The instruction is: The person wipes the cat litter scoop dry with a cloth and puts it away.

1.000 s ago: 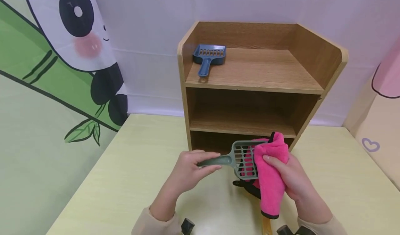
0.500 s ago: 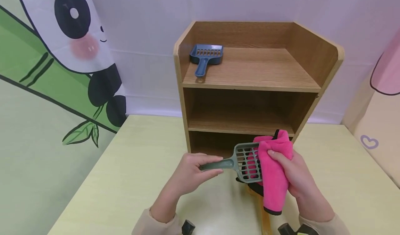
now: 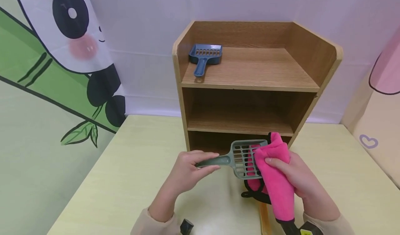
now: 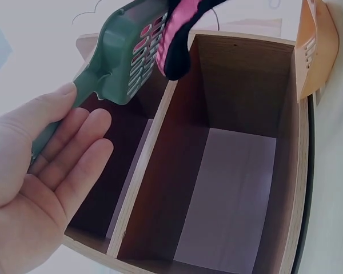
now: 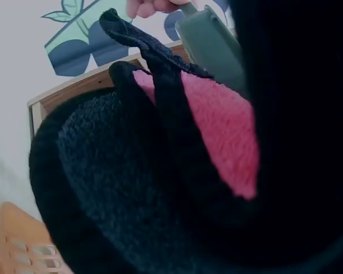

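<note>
My left hand pinches the handle of a grey-green litter scoop, its slotted head pointing right. A bright pink cloth with black edging is in my right hand, thumb on top. It lies against the right part of the scoop's head and covers some of its slots; pink also shows through the slots from behind. In the left wrist view the scoop appears from its side, above the thumb and fingers. Dark folds of the cloth fill much of the right wrist view and hide my right hand there.
Behind the hands stands a wooden shelf unit. A blue litter scoop rests on its top left. Below the cloth, an orange handle lies on the pale table; the left wrist view shows an orange slotted scoop.
The green scoop and cloth shifted right, then back left and slightly up. The cloth's lower end has swung right, towards the right wrist. Both hands keep their hold.
</note>
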`<state>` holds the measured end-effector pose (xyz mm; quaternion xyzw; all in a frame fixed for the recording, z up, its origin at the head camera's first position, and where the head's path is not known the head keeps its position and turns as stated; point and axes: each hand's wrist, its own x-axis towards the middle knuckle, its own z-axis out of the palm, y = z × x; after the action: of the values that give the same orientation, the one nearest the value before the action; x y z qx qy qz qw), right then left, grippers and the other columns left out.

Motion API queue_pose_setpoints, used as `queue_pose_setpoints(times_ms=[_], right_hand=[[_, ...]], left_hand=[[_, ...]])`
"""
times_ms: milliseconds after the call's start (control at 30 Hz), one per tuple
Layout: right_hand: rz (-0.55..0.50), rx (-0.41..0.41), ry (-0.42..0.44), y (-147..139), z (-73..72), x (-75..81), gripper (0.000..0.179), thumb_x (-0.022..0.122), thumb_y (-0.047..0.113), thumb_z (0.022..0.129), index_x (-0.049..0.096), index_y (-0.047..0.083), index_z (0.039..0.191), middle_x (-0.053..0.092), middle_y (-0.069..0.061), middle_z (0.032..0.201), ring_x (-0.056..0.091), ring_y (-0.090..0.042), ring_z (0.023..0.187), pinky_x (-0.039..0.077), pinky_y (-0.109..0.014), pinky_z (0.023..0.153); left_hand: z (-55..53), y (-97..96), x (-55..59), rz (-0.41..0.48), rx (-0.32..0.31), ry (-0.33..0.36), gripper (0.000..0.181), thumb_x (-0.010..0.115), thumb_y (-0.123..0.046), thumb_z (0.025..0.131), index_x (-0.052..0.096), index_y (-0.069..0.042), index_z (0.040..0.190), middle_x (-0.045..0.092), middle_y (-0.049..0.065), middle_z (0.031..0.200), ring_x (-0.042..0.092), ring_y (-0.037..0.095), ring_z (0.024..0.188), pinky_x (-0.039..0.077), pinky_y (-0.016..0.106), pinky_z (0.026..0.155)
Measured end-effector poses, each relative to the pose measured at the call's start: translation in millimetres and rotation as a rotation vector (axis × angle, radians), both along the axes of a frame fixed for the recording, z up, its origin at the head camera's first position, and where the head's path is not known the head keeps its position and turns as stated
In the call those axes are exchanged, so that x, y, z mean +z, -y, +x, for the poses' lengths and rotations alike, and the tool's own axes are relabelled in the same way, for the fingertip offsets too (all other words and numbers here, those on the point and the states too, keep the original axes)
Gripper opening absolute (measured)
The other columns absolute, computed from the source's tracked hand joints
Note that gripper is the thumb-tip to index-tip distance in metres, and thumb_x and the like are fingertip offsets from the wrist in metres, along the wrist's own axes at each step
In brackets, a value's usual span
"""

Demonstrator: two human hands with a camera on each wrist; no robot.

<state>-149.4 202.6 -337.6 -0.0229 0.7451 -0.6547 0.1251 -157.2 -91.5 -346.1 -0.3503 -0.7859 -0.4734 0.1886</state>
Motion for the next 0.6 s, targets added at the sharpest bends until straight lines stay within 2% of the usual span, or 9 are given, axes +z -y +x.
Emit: queue_pose_setpoints(times_ms=[133,267,367,467,600], right_hand=[[-0.011,-0.054,-0.003,0,-0.4,0.8,0.044,0.056,0.027,0.095,0.038,0.004,0.128,0.062,0.000,0.094,0.068,-0.018,0.077,0.058,-0.040,0.066],[-0.063,-0.144,0.012,6,-2.1,-0.3,0.042,0.057,0.032,0.094,0.040,0.011,0.126,0.062,0.005,0.097,0.067,-0.014,0.081,0.058,-0.035,0.070],[-0.089,-0.181,0.005,11,-2.4,-2.6,0.038,0.058,0.031,0.094,0.042,0.012,0.124,0.062,0.007,0.095,0.066,-0.011,0.079,0.057,-0.030,0.071],[-0.088,-0.149,-0.002,13,-1.6,-4.2,0.039,0.058,0.027,0.094,0.041,0.009,0.124,0.062,0.004,0.094,0.067,-0.013,0.077,0.058,-0.034,0.069],[-0.038,-0.048,-0.011,11,0.4,-3.2,0.043,0.057,0.024,0.094,0.039,0.001,0.126,0.063,0.000,0.091,0.069,-0.021,0.072,0.058,-0.041,0.065]], left_hand=[[1.8,-2.5,-1.1,0.004,-0.012,0.031,0.025,0.078,-0.007,0.075,0.074,-0.003,0.100,0.073,0.007,0.083,0.050,0.002,0.061,0.041,0.014,0.048],[3.8,-6.0,-2.3,0.002,-0.040,0.046,0.026,0.078,-0.007,0.075,0.073,-0.002,0.101,0.074,0.009,0.087,0.059,0.008,0.066,0.048,0.018,0.052],[4.3,-6.8,-2.0,-0.009,-0.043,0.032,0.027,0.078,-0.007,0.076,0.073,-0.002,0.101,0.074,0.009,0.088,0.062,0.010,0.067,0.049,0.018,0.054],[3.1,-5.0,-1.7,-0.016,-0.034,-0.010,0.026,0.078,-0.008,0.075,0.073,-0.002,0.101,0.074,0.007,0.085,0.057,0.006,0.064,0.044,0.013,0.053],[0.7,-0.8,-0.8,-0.004,-0.036,-0.061,0.026,0.078,-0.006,0.075,0.073,-0.001,0.100,0.073,0.007,0.083,0.053,0.005,0.061,0.041,0.011,0.052]])
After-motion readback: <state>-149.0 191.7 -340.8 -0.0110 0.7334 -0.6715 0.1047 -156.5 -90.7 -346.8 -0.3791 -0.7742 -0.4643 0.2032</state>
